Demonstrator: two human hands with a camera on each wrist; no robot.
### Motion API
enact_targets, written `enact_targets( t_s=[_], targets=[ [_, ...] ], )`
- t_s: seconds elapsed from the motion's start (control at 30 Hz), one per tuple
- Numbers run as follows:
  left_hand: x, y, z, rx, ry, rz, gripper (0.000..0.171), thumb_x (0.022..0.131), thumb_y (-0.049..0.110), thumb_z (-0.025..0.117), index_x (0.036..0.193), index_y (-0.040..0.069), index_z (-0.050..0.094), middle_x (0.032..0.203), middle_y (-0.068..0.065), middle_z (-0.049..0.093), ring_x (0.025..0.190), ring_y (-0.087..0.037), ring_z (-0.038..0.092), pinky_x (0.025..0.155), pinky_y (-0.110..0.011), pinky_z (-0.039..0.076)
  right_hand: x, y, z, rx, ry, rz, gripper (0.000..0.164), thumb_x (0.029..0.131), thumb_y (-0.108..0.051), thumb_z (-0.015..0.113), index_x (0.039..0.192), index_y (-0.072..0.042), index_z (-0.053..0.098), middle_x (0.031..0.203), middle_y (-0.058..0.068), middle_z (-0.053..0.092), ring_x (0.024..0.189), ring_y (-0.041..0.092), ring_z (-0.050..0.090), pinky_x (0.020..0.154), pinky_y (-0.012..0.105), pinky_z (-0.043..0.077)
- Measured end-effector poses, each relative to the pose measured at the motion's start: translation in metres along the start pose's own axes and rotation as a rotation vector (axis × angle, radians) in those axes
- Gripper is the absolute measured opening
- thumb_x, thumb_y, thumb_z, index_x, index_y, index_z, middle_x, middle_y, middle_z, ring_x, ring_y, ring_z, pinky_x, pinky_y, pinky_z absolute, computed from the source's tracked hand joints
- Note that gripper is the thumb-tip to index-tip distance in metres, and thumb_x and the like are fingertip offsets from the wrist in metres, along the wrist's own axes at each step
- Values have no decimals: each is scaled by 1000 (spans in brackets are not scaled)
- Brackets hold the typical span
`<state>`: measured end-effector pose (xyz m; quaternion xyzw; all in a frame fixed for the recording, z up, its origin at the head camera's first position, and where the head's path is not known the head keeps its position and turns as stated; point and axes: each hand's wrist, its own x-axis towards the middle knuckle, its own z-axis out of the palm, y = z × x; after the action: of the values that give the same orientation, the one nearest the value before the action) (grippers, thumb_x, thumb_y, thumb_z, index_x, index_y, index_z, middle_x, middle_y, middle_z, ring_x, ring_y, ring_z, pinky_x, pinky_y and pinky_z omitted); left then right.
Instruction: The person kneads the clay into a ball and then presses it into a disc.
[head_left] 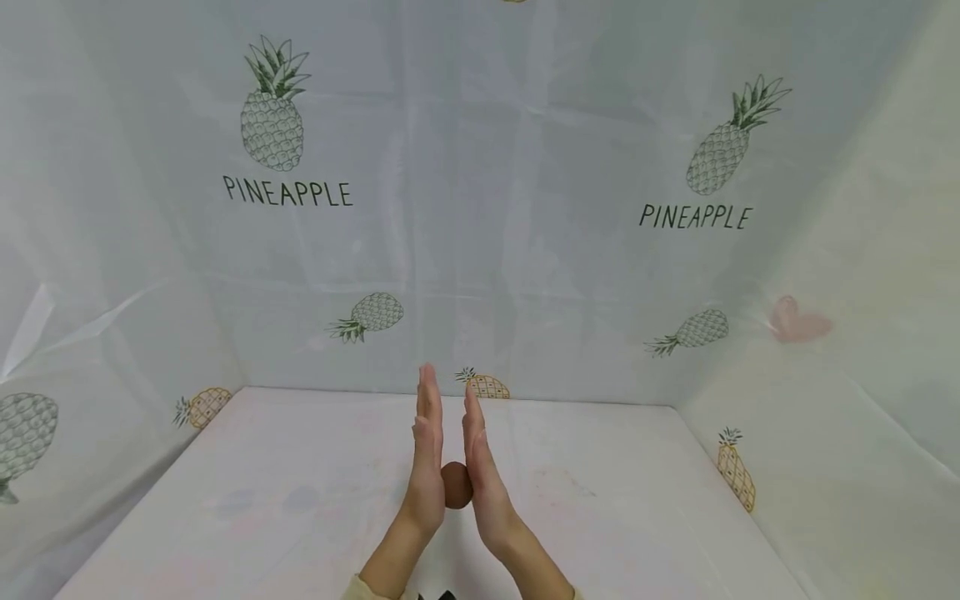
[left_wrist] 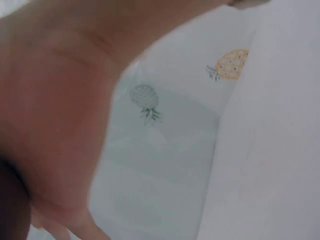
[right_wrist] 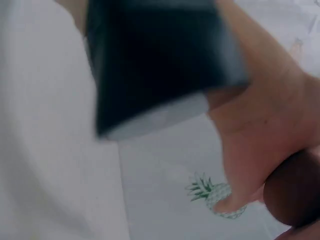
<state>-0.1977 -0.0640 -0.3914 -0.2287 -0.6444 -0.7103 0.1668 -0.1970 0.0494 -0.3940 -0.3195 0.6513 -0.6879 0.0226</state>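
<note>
A small brown ball (head_left: 456,485) is held between the two flat palms, near the heels of the hands. My left hand (head_left: 427,467) presses it from the left, fingers straight and pointing up and away. Facing it, my right hand (head_left: 484,482) presses from the other side, its fingers straight too. The fingertips of the two hands stand apart. In the right wrist view the ball (right_wrist: 290,192) looks smooth and dark brown against the right palm. The left wrist view shows the left palm large, with only a dark edge of the ball (left_wrist: 11,210) at the lower left.
Beneath the hands lies a white tabletop (head_left: 300,467) with faint coloured stains. Pale sheeting (head_left: 465,208) printed with pineapples rises behind it and along both sides. A dark blurred block (right_wrist: 160,65) sits by the wrist in the right wrist view.
</note>
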Motion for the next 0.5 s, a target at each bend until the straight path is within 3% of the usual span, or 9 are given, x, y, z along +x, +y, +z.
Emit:
enact_targets(
  t_s=[0.23, 0.5],
  targets=[
    [-4, -10, 15, 9, -58, -26, 61, 109, 59, -5, 168, 47, -3, 174, 24, -17, 161, -13, -22, 117, -70, -26, -4, -13, -8, 1, 87, -81, 57, 112, -43, -1, 169, -43, -7, 176, -18, -14, 163, 20, -15, 121, 72, -17],
    [-13, -8, 28, -16, -136, 17, 58, 111, 46, -4, 169, 42, -5, 176, 21, -16, 161, -9, -21, 117, -65, -29, 0, -12, -22, 56, 140, -55, 56, 113, -49, 3, 169, -46, -6, 174, -22, -14, 163, 17, -15, 126, 68, -9]
  ],
)
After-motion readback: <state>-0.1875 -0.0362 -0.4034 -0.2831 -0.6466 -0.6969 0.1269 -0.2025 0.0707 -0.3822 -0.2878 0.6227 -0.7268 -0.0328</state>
